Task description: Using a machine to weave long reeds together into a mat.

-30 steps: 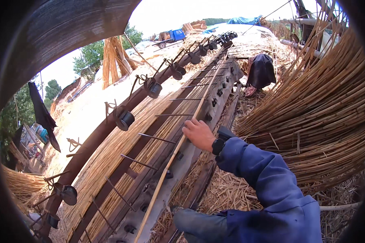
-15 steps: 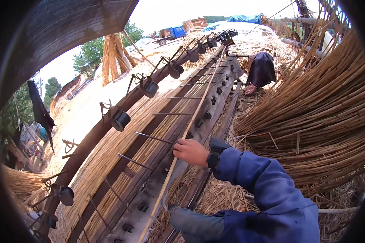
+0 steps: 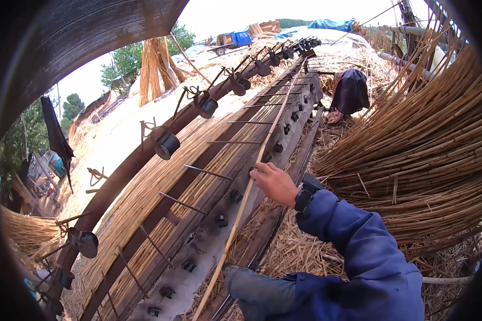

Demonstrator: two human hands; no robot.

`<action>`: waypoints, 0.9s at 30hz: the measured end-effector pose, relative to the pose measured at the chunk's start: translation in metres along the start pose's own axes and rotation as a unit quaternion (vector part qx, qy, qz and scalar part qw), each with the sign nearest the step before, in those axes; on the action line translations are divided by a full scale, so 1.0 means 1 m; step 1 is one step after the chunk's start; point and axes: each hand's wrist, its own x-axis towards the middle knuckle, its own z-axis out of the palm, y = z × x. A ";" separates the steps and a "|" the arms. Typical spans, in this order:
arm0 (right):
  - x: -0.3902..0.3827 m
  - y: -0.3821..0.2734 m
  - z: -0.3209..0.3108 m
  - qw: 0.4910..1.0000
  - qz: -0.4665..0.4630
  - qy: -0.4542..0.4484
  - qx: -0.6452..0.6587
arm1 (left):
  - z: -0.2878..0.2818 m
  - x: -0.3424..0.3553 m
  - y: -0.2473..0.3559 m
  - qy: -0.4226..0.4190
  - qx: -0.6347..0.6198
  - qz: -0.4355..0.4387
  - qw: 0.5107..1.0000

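My right hand (image 3: 276, 183), a dark band on its wrist, has its fingers closed on a long thin reed (image 3: 227, 243). This reed runs lengthwise along a long metal frame (image 3: 219, 179), over a pale strip (image 3: 203, 243) dotted with black knobs. Thin metal rods (image 3: 182, 202) stick out from the frame to the left of the reed. Beyond them a mat of laid reeds (image 3: 185, 160) stretches away. My left hand is out of view.
A rusty beam (image 3: 118, 184) with round black spools (image 3: 167, 145) runs along the left. A large reed bundle (image 3: 412, 155) lies close on the right. A dark cloth-covered object (image 3: 351, 91) stands by the frame's far end; a blue truck (image 3: 234, 41) is farther off.
My right hand has moved away and to the right with the reed. The reed's near part has shifted right over the pale strip.
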 end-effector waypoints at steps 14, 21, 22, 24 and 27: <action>-0.104 -0.118 -0.015 0.965 0.072 -0.086 0.239 | 0.049 0.220 0.069 -0.001 -0.029 0.071 0.997; -0.170 -0.183 -0.007 0.898 0.065 -0.219 0.376 | 0.011 0.095 -0.042 -0.075 0.148 0.034 0.986; -0.173 -0.193 -0.009 0.900 0.017 -0.216 0.379 | 0.003 0.075 -0.055 -0.098 0.180 -0.036 0.978; -0.176 -0.206 -0.014 0.899 -0.030 -0.213 0.382 | -0.016 0.040 -0.079 -0.137 0.237 -0.080 0.959; -0.176 -0.214 -0.016 0.923 -0.029 -0.197 0.330 | -0.044 0.007 -0.097 -0.114 0.244 -0.129 0.955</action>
